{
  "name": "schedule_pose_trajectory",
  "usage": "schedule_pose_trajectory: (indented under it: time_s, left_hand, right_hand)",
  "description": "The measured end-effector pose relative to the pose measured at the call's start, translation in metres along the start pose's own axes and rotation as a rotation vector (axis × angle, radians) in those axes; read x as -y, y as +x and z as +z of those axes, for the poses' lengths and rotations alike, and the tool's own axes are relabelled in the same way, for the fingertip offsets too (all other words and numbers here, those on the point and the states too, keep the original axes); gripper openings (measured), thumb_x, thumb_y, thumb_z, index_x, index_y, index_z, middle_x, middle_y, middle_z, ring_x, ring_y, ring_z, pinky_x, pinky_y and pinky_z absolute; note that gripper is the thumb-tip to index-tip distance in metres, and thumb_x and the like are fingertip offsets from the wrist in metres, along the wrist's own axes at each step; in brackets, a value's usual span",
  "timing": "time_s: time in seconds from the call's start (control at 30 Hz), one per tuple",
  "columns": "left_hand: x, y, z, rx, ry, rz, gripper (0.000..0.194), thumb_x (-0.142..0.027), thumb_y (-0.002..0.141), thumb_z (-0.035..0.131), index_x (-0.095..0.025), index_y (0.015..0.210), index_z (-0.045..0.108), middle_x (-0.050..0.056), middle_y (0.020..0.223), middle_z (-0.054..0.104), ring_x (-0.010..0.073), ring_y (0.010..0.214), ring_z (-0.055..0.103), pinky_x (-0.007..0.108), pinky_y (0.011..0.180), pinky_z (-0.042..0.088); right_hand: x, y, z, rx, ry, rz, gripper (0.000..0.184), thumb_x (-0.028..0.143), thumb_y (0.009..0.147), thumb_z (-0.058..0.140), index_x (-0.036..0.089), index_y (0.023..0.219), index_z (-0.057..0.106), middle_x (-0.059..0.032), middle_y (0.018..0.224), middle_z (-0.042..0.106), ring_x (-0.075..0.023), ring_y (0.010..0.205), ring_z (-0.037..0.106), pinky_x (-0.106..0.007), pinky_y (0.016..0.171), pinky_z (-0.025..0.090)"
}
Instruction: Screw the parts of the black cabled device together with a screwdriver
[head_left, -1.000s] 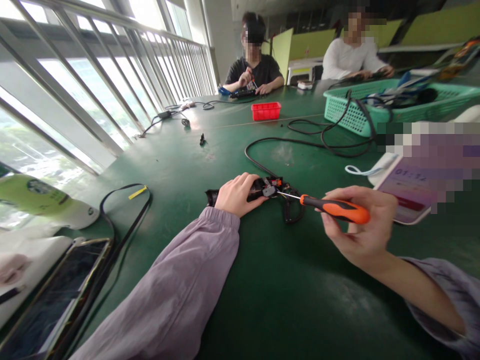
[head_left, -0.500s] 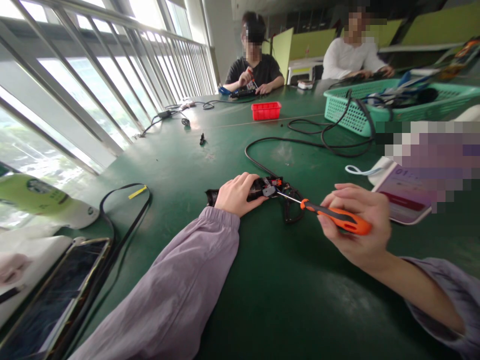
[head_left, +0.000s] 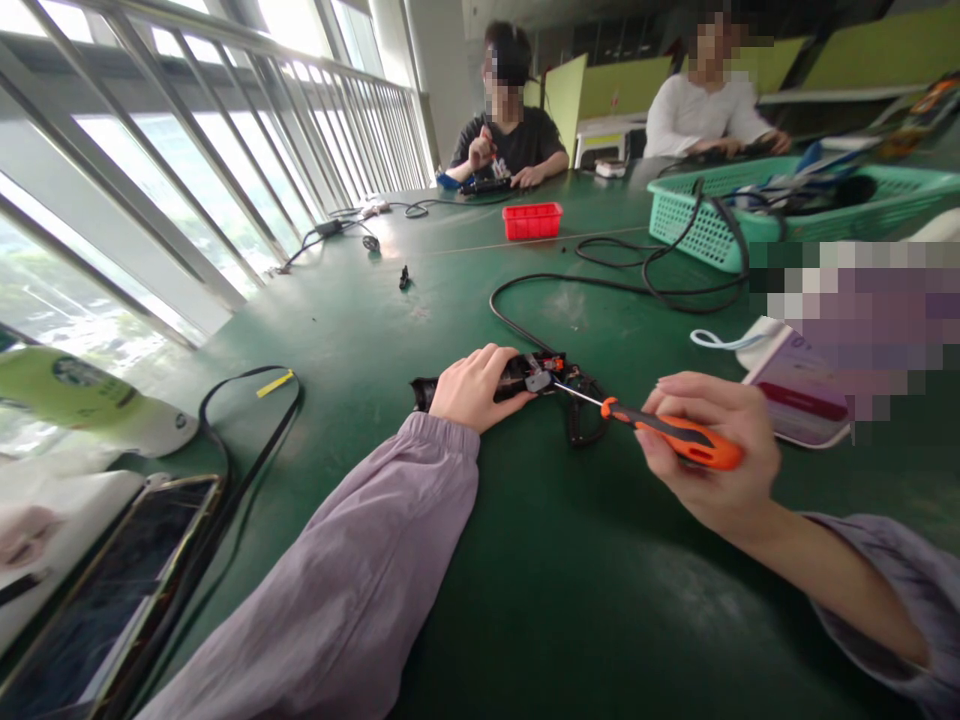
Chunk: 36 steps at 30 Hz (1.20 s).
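My left hand [head_left: 480, 390] is wrapped over a black corded power tool [head_left: 514, 376] lying on the green table, and hides much of its body. The tool's right end is opened up, with a grey part, red-orange parts and wires showing. Its exact kind is hard to make out. In my right hand [head_left: 720, 450] is a screwdriver [head_left: 675, 432] with an orange and black handle, gripped between thumb and fingers. The shaft points left, and its tip meets the opened end beside the grey part. A black loop-shaped handle piece [head_left: 585, 425] sits just below the shaft.
A black cable [head_left: 555, 279] runs from the tool toward a green basket [head_left: 697, 230] of tools. Farther off are a red tray [head_left: 532, 222] and a small black part [head_left: 404, 278]. Phones [head_left: 112, 590] lie left and right. Two people sit across the table.
The screwdriver's handle end has dipped slightly and my right fingers have shifted on it. My left hand and the tool stay in place. Across the table, one person's hand has moved a little.
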<state>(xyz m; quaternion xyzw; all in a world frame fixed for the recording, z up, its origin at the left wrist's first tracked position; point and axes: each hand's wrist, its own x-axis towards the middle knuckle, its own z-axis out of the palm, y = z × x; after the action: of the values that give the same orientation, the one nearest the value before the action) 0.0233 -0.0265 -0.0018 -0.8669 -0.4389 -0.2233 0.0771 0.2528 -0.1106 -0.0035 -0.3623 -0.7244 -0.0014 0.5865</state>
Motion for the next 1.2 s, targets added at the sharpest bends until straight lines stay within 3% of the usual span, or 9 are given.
schedule_pose_trajectory:
  time_s: [0.1,0.2,0.33,0.53,0.73,0.93,1.03,1.2]
  left_hand:
    - [0.0004,-0.0001,0.0008,-0.002,-0.001,0.000,0.044,-0.050,0.080,0.055,-0.019,0.111,0.051,0.004,0.097,0.062,0.0182,0.088,0.061,0.028,0.074,0.047]
    - [0.0008,-0.0001,0.0015,-0.005,0.000,-0.002,0.044,-0.050,0.080,0.055,-0.019,0.111,0.051,0.004,0.097,0.062,0.0182,0.088,0.061,0.028,0.074,0.047]
    - [0.0002,-0.0001,0.0005,-0.005,-0.002,0.003,0.044,-0.050,0.080,0.055,-0.019,0.111,0.051,0.004,0.096,0.062,0.0181,0.087,0.061,0.028,0.073,0.047]
    - [-0.0001,-0.0005,-0.0003,-0.011,0.003,0.003,0.044,-0.050,0.080,0.055,-0.019,0.111,0.051,0.004,0.097,0.062,0.0181,0.088,0.061,0.027,0.073,0.047]
    - [0.0005,-0.0003,0.0008,-0.001,0.004,0.000,0.045,-0.051,0.080,0.054,-0.019,0.112,0.051,0.004,0.097,0.062,0.0183,0.087,0.061,0.028,0.073,0.047]
    - [0.0002,-0.0001,0.0006,-0.004,-0.001,-0.004,0.044,-0.050,0.080,0.055,-0.019,0.111,0.051,0.004,0.097,0.062,0.0184,0.088,0.061,0.028,0.075,0.047]
    - [0.0008,-0.0003,0.0013,-0.003,-0.005,-0.005,0.044,-0.050,0.080,0.055,-0.019,0.111,0.051,0.004,0.097,0.062,0.0184,0.088,0.061,0.028,0.074,0.047]
    - [0.0006,-0.0002,0.0007,0.005,-0.008,-0.006,0.044,-0.050,0.080,0.055,-0.020,0.111,0.051,0.004,0.097,0.061,0.0182,0.088,0.061,0.028,0.074,0.047]
  right_hand:
    - [-0.0010,0.0005,0.0005,-0.049,0.066,0.090,0.030,0.015,0.068,0.065,0.024,0.095,0.055,-0.0023,0.079,0.059,-0.0181,0.072,0.060,-0.036,0.064,0.052]
    - [-0.0020,-0.0021,0.0012,-0.056,0.059,0.056,0.037,0.014,0.069,0.066,0.025,0.102,0.055,-0.0035,0.086,0.059,-0.0185,0.076,0.060,-0.036,0.065,0.052]
    - [-0.0020,-0.0041,0.0008,-0.007,0.015,-0.026,0.037,0.012,0.069,0.067,0.025,0.102,0.056,-0.0026,0.085,0.057,-0.0157,0.072,0.059,-0.031,0.059,0.052]
    - [-0.0034,-0.0014,0.0003,-0.058,0.071,0.086,0.033,0.014,0.067,0.067,0.025,0.096,0.056,-0.0040,0.085,0.059,-0.0200,0.078,0.060,-0.038,0.067,0.053]
    - [-0.0024,-0.0050,0.0011,-0.018,-0.004,0.011,0.037,0.013,0.068,0.067,0.026,0.100,0.056,-0.0016,0.083,0.056,-0.0151,0.069,0.058,-0.032,0.061,0.052]
    - [-0.0029,-0.0024,0.0008,-0.022,0.081,0.085,0.032,0.011,0.066,0.066,0.023,0.094,0.056,-0.0027,0.081,0.060,-0.0186,0.073,0.060,-0.036,0.066,0.052]
    - [-0.0032,-0.0058,0.0008,-0.027,0.039,0.024,0.041,0.011,0.067,0.067,0.025,0.103,0.055,-0.0024,0.087,0.059,-0.0170,0.075,0.061,-0.032,0.063,0.053]
    - [0.0001,-0.0057,0.0010,0.001,-0.048,0.013,0.037,0.012,0.068,0.067,0.024,0.102,0.056,-0.0019,0.085,0.058,-0.0132,0.067,0.059,-0.026,0.055,0.053]
